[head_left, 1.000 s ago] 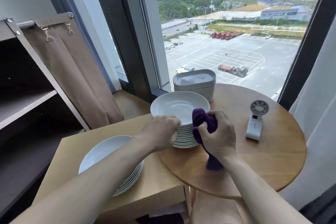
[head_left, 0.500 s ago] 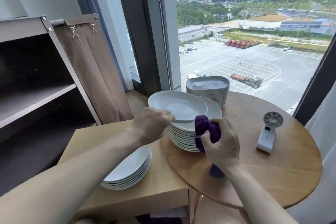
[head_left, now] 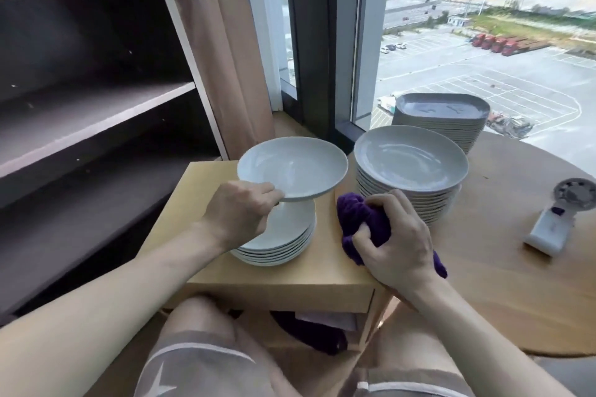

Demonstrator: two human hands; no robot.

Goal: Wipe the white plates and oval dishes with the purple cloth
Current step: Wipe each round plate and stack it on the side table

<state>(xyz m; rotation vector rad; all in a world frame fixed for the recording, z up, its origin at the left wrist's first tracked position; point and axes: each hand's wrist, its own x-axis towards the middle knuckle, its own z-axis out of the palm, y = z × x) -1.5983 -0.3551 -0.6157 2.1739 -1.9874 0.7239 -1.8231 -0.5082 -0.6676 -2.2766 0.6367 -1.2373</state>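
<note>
My left hand (head_left: 240, 214) pinches a white plate (head_left: 293, 166) by its near rim, over the low stack (head_left: 283, 242); I'd lower it level, centred, gently. My right hand (head_left: 396, 242) grips the bunched purple cloth (head_left: 361, 219) beside the tall stack (head_left: 409, 177).

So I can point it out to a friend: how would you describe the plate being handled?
Find the square side table left of the round table. A short stack of white plates sits on it; the plate hovers above that stack, its near rim pinched by the left hand. Only it rests on nothing; every other plate lies stacked.
</note>
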